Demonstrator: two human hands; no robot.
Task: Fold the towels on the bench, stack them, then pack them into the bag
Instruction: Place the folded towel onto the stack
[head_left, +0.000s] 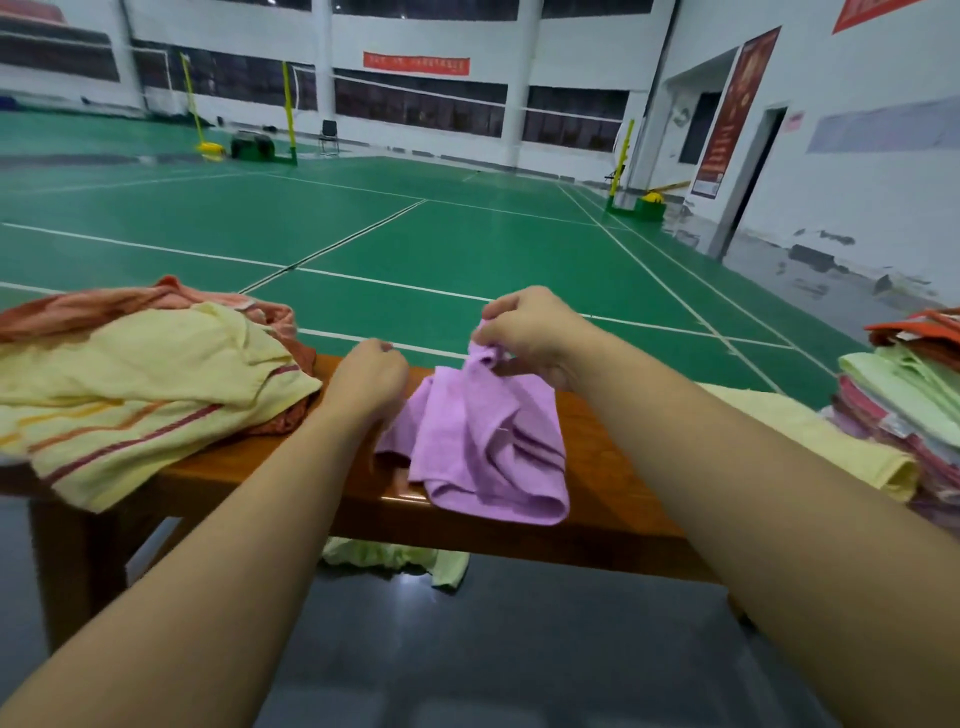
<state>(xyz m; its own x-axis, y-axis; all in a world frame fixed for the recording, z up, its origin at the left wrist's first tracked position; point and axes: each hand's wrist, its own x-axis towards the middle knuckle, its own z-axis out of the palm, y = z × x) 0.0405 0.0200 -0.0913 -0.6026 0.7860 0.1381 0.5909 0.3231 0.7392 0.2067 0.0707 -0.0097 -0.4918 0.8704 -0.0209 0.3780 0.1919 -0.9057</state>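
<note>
A green badminton court stretches behind a wooden bench. On the bench's middle lies a crumpled purple towel, its top corner lifted and pinched in the curled fingers of the right hand. The left hand is curled at the towel's left edge; whether it grips cloth cannot be told. A yellow striped towel heaps left, over an orange towel; folded towels are stacked right.

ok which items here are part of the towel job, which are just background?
Job: purple towel pinched by right hand; left hand; unfolded pile; folded stack; bench.
Background: green cloth on floor; net posts; chair.
</note>
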